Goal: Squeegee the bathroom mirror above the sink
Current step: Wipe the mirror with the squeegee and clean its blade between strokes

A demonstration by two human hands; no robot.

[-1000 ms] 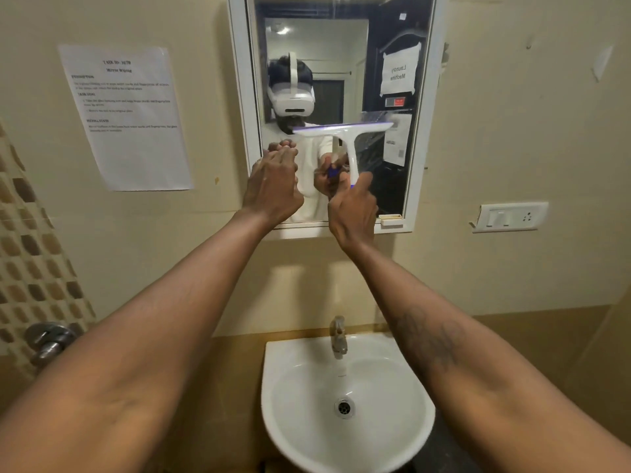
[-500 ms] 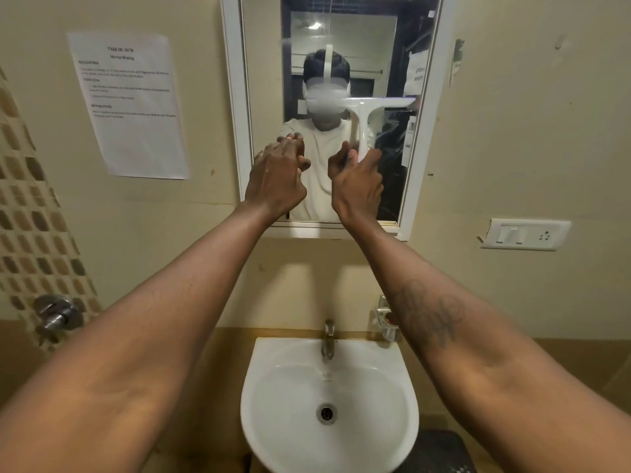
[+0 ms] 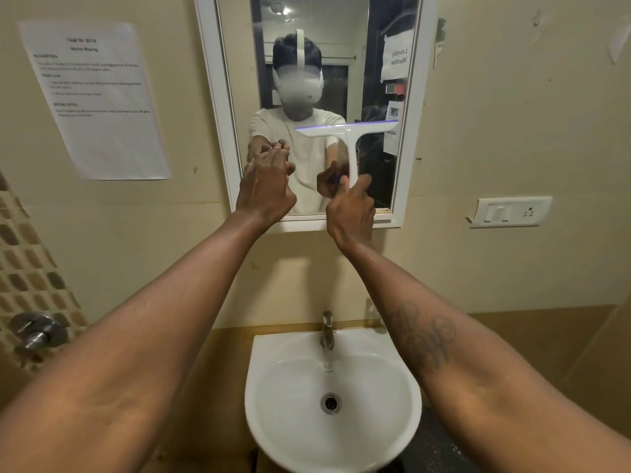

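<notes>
Squeegee blade on the lower right part of the mirror, handle held from below.

The right grip is curled round the bottom end of the white plastic T-shaped squeegee. Its handle stands upright and its purple-edged blade lies level across the glass of the white-framed rectangular wall mirror, reaching almost to the right frame. The left grip is raised just beside it, fingers bent, fingertips meeting their own reflection at the glass. I cannot tell whether it holds anything. Below hang the round white ceramic sink and its metal tap. A printed paper sheet is stuck left of the mirror, and a white switch plate sits to the right.
</notes>
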